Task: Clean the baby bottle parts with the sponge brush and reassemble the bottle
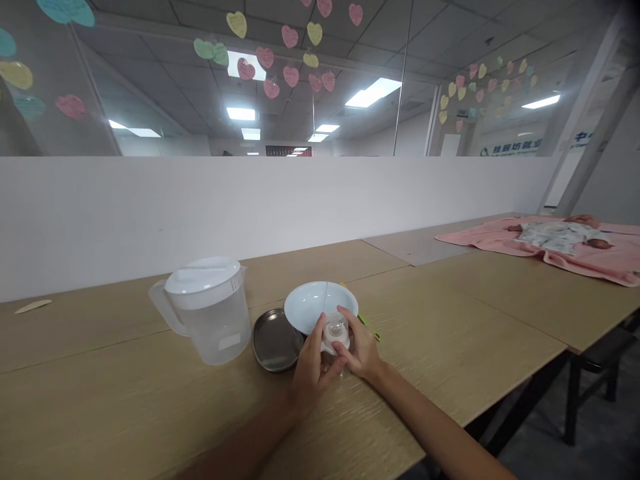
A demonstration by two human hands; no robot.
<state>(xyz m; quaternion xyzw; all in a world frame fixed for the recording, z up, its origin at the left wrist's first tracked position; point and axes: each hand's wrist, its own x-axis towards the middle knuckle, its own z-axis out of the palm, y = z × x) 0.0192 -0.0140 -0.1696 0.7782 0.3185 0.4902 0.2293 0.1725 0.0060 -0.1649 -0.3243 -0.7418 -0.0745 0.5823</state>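
Observation:
Both hands wrap a baby bottle (336, 327) with a clear dome cap and a whitish collar; its lower body is mostly hidden by fingers. My left hand (311, 367) closes round its left side and lower part. On the right, the fingers and thumb of my right hand (364, 348) grip around the cap and collar. Just behind the bottle sits a white bowl (306, 303). A metal tray (277, 341) lies left of my left hand, partly under the bowl's edge. Something thin and green (370, 328) pokes out right of the bowl.
A lidded plastic pitcher (217, 327) stands at the left. Far right, a baby doll (555, 237) lies on a pink blanket (565, 259). The wooden table (450, 320) meets a white wall (280, 200). A dark stool (597, 360) stands beyond the right edge.

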